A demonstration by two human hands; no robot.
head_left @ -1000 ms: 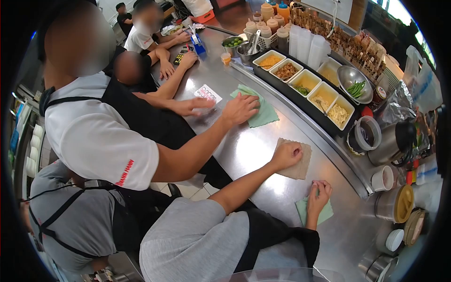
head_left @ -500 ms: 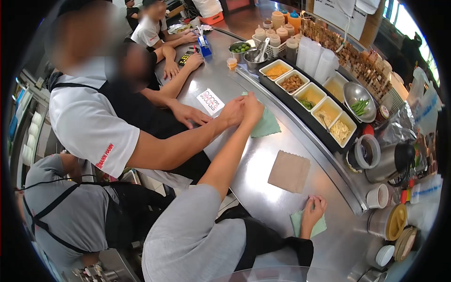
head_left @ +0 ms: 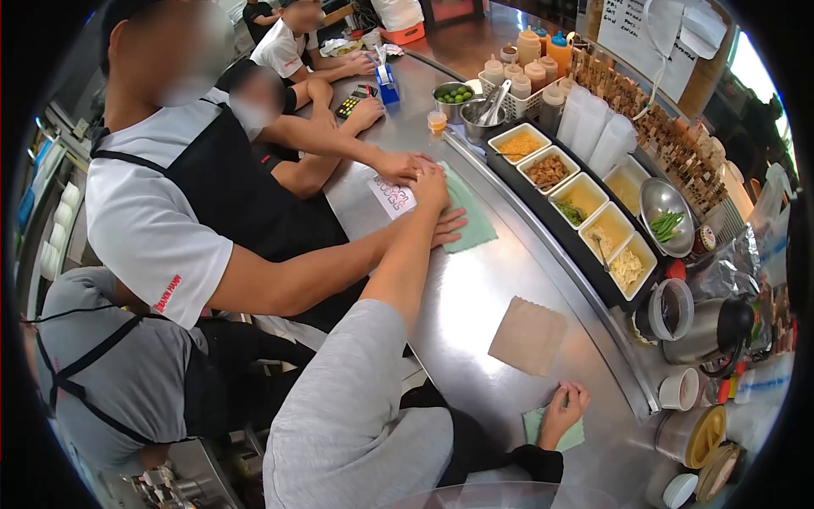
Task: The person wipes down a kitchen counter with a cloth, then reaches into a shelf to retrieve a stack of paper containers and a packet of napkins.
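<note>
My left hand reaches out with curled fingers, against a co-worker's hand. What my left fingers hold, if anything, is hidden. The co-worker's other hand presses flat on the green cloth beside my wrist. Nearer me, my right hand rests over a smaller green cloth, fingers bent and pressed together; what is in them cannot be made out. Between the two green cloths lies a brown cloth, flat on the steel counter.
A white card with printed lettering lies partly under arms. Along the far side run a rack of food tubs, sauce bottles and a metal bowl. A steel jug and lidded tubs stand right. Several people crowd the left.
My left hand has drawn back slightly from the green cloth's far corner. The co-worker's hands have shifted, one now spread on that cloth. My right hand stays at the smaller cloth.
</note>
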